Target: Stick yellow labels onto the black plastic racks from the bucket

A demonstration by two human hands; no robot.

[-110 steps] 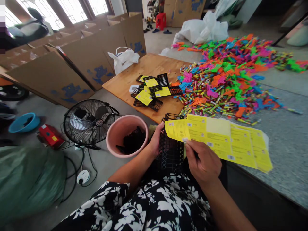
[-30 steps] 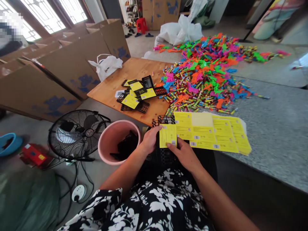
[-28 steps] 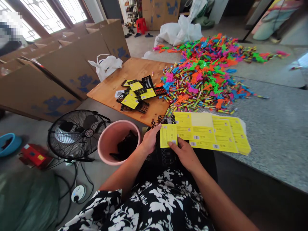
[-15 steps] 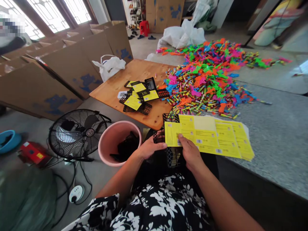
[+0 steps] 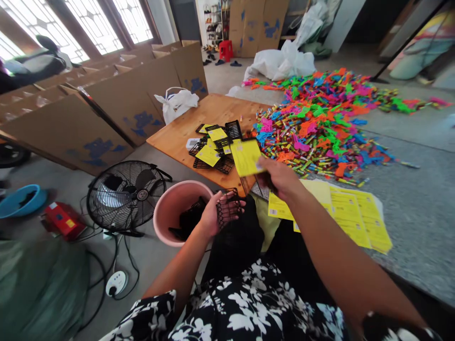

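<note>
Right of the pink bucket (image 5: 161,208), the left hand (image 5: 212,214) holds a small black rack (image 5: 229,207) lying across its palm. Next, over the edge of the wooden counter (image 5: 170,137), a yellow card (image 5: 245,157) sticks out leftward from the right hand (image 5: 277,175), which pinches it. Farther right, yellow sheets (image 5: 350,215) lie on the gray counter (image 5: 408,203).

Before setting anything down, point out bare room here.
Bare wood shows on the table between the white bag and the labelled black racks; bare grey surface lies right of the yellow sheets. Crowded: the racks themselves and the colourful pile.
</note>
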